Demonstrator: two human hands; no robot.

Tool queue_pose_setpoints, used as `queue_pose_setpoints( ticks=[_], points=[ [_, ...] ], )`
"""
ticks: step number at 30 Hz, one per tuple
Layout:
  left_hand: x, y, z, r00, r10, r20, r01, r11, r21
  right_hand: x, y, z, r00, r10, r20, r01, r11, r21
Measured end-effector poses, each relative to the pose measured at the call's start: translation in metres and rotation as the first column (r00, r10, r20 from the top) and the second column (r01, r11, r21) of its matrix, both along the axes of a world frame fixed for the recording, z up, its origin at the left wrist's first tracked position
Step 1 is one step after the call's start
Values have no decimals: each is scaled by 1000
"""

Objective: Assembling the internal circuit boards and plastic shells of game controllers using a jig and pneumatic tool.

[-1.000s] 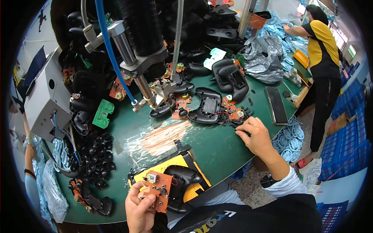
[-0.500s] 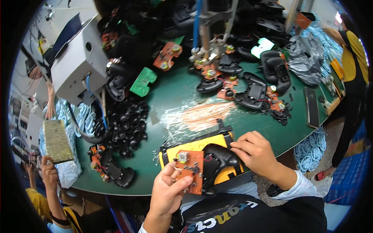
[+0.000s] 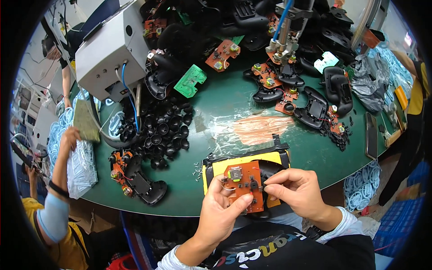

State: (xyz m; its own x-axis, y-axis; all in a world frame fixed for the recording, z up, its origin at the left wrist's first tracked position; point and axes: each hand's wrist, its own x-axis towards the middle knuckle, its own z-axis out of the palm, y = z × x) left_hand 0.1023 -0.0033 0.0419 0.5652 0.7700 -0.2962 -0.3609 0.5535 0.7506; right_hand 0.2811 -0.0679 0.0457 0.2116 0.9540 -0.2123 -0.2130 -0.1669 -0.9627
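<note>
My left hand grips an orange circuit board by its left edge, thumb across its lower face. The board carries a small yellow-and-silver component near its top and a round black part at its right. My right hand is pinched closed at the board's right edge. Whatever lies between those fingertips is too small to make out. Partly hidden behind the board and my right fingers is a black game controller shell. Beneath them lies a yellow pad with black edging, at the table's near edge.
On the green table, a heap of black caps lies left, beside a grey machine box. Opened controllers with orange boards lie left and right. A metal fixture stands behind. A phone rests right. Co-workers are at both sides.
My right hand has moved from the controller shell to the board's right edge. The board now covers more of the shell. At left, a co-worker's arm has shifted with the yellowish slab.
</note>
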Motion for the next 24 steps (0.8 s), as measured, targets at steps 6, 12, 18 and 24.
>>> queue_pose_setpoints(
  ticks=[6, 12, 18, 24],
  points=[
    [6, -2, 0, 999, 20, -47, -15, 994, 105, -1, 2, -4, 999, -33, -37, 36, 997, 72],
    [11, -2, -4, 957, 65, -283, 72, 891, 448, -5, 3, -11, 992, -103, 78, 90, 984, 154],
    [10, 4, 5, 933, 56, -356, 125, 876, 466, -5, 7, -10, 997, -67, 40, 64, 995, 71],
    [2, 49, 4, 872, -315, -375, 416, 881, 227, 42, 28, 19, 521, -56, 852, -443, 835, 326]
  ],
)
